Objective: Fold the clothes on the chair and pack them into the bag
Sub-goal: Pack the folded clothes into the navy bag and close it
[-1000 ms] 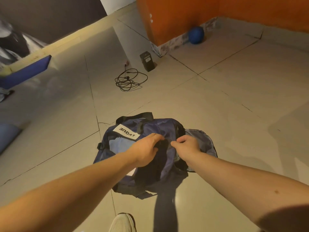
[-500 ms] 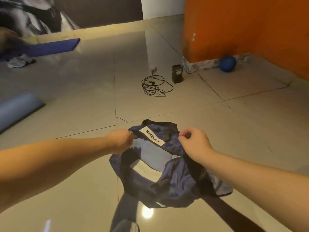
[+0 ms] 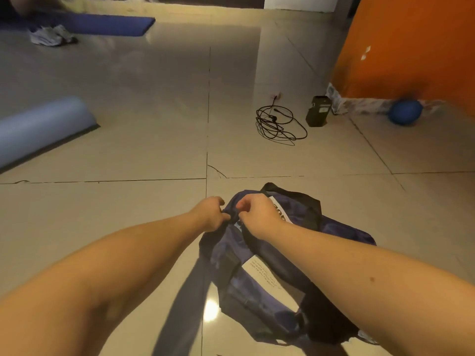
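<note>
A dark blue duffel bag with black straps and white labels lies on the tiled floor in the lower middle of the head view. My left hand pinches the bag's fabric at its far left end. My right hand is right beside it, fingers curled on the same end of the bag. The two hands nearly touch. No clothes or chair are in view.
A coiled black cable and a small black box lie ahead on the floor. A blue ball sits by the orange wall. A rolled light-blue mat is at left, a dark blue mat and shoes far left.
The view has swung left and the bag has turned. My hands, apart on the bag's opening half a second ago, have come together at its far left end.
</note>
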`<action>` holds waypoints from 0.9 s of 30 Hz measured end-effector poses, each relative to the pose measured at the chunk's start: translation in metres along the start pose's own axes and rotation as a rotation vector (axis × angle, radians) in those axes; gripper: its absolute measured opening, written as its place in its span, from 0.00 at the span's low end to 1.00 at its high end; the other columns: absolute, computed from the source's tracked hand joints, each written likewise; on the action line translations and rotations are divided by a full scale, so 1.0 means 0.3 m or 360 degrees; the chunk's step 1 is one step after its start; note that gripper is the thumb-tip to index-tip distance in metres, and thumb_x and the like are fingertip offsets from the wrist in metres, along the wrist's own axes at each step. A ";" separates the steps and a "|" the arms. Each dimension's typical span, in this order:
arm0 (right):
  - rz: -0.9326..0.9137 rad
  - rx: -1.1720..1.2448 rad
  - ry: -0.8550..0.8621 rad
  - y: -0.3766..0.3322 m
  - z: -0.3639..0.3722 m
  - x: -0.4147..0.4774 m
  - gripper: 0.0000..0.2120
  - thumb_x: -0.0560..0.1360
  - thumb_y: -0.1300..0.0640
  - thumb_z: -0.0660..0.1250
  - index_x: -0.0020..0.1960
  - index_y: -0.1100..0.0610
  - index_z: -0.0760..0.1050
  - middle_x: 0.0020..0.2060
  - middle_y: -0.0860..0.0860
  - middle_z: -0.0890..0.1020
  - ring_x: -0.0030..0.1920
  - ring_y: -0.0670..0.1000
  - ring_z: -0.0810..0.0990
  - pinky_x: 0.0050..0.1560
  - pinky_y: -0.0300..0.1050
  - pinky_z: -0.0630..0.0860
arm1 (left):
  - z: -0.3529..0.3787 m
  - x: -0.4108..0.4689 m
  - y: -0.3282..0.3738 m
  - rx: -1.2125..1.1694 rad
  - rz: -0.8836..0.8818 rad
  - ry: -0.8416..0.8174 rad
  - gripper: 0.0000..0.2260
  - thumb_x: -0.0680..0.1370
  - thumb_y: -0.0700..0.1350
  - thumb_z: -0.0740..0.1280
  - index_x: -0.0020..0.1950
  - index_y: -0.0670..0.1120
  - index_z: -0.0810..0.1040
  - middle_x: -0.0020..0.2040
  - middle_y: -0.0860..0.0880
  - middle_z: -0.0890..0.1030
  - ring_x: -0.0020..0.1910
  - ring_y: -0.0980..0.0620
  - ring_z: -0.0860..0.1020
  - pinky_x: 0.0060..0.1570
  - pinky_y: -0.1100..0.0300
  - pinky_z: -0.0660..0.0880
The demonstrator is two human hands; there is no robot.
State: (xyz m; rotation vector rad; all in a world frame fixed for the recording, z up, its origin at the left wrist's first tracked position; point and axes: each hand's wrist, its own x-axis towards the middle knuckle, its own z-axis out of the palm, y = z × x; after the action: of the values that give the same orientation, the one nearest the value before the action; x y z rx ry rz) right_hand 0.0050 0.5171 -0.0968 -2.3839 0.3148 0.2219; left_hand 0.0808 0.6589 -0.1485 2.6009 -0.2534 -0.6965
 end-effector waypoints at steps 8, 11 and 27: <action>0.0010 0.0069 0.0012 0.025 0.074 0.045 0.15 0.80 0.64 0.67 0.65 0.58 0.80 0.60 0.54 0.83 0.60 0.55 0.80 0.57 0.42 0.73 | -0.017 0.012 -0.050 -0.0587 -0.0032 0.0079 0.12 0.82 0.42 0.66 0.38 0.42 0.75 0.39 0.42 0.78 0.40 0.45 0.75 0.44 0.54 0.73; -0.0105 -0.0035 0.0009 0.022 0.087 0.064 0.20 0.81 0.62 0.67 0.73 0.56 0.75 0.68 0.55 0.76 0.67 0.56 0.76 0.66 0.46 0.72 | -0.045 -0.006 -0.055 -0.1055 -0.0081 -0.0023 0.10 0.84 0.40 0.63 0.44 0.40 0.78 0.40 0.42 0.79 0.38 0.48 0.75 0.38 0.60 0.75; -0.0249 -0.0725 -0.0050 -0.027 0.054 0.090 0.11 0.80 0.64 0.64 0.61 0.57 0.76 0.58 0.55 0.75 0.50 0.59 0.78 0.50 0.55 0.79 | -0.032 -0.020 -0.060 -0.1539 -0.0168 -0.0116 0.07 0.82 0.37 0.63 0.49 0.38 0.81 0.45 0.40 0.77 0.41 0.46 0.74 0.44 0.55 0.72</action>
State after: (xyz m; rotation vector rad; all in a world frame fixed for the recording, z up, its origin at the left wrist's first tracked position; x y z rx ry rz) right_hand 0.0320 0.5294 -0.1100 -2.8347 0.0632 0.2817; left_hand 0.0815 0.6800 -0.1466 1.6714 0.1752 -0.7119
